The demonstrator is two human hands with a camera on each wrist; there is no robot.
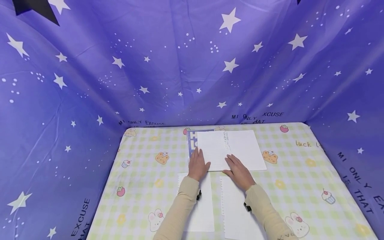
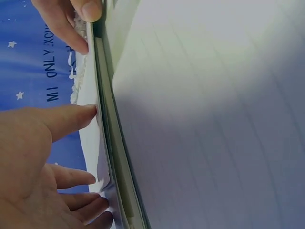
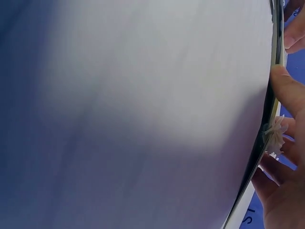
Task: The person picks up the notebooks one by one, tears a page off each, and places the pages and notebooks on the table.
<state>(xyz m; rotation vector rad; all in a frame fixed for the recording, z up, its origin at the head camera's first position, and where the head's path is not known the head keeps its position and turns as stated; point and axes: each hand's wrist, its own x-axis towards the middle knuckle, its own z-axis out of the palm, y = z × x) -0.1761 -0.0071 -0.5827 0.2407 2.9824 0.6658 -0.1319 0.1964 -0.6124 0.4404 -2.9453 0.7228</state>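
A spiral notebook lies open in the head view, with white pages on both sides of its middle coil. Its purple cover with large white letters shows along the left. My left hand rests on the lower left corner with fingers extended over the page and cover edge. Beside the lower end of the coil, my right hand lies on the page, its thumb at the near edge. In the right wrist view, ragged paper bits stick out by the right fingers.
Two loose white sheets with ragged left edges lie nearer me, one sheet under the left forearm, the other sheet under the right. A checked tablecloth covers the table. Purple star-patterned curtains surround its back and sides.
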